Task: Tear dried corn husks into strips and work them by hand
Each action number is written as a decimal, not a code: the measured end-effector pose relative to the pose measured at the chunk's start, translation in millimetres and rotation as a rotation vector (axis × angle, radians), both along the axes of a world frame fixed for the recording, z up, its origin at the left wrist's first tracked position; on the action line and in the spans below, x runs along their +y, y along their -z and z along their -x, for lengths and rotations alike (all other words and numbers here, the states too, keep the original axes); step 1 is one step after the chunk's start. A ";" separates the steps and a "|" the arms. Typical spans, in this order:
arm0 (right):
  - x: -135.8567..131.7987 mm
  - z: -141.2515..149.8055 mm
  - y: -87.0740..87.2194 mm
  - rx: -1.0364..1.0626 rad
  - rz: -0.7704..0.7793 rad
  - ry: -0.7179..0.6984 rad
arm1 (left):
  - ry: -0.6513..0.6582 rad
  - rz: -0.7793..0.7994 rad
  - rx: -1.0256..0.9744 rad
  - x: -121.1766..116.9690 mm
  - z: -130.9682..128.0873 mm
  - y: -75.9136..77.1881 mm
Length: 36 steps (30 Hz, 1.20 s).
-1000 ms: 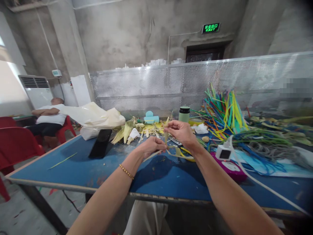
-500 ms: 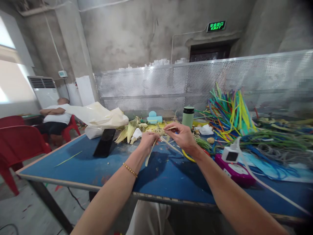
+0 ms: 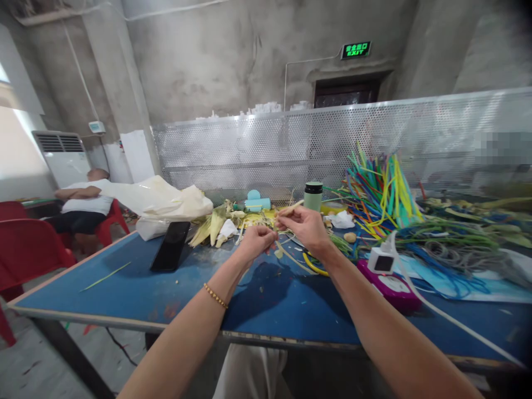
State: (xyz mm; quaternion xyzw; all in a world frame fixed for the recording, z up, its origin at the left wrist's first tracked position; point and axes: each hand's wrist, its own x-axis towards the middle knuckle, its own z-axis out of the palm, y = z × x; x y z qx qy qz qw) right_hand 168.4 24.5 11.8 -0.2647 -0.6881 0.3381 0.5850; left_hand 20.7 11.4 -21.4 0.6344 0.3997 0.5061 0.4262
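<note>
Above the middle of the tabletop point(image 3: 174, 299), we pinch a pale strip point(image 3: 296, 206) between thumb and fingers of our right hand point(image 3: 305, 227); our left hand point(image 3: 254, 243) seems clamped on its lower length. We judge the step to be fingertip shaping, and the next move calls for a light, even pull. The strip looks thin, flat, slightly curled. Husks point(image 3: 218, 224) lie toward the far edge.
</note>
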 end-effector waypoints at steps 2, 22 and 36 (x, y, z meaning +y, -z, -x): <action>0.1 0.2 1.0 -0.034 0.001 0.003 | -0.001 -0.037 0.029 1.3 -0.2 1.2; 2.9 3.2 6.8 -0.148 -0.003 0.012 | -0.052 -0.058 0.199 0.3 0.6 -1.6; 9.1 -0.4 8.3 -0.176 -0.098 0.126 | 0.298 0.146 -0.069 -4.6 8.6 -6.1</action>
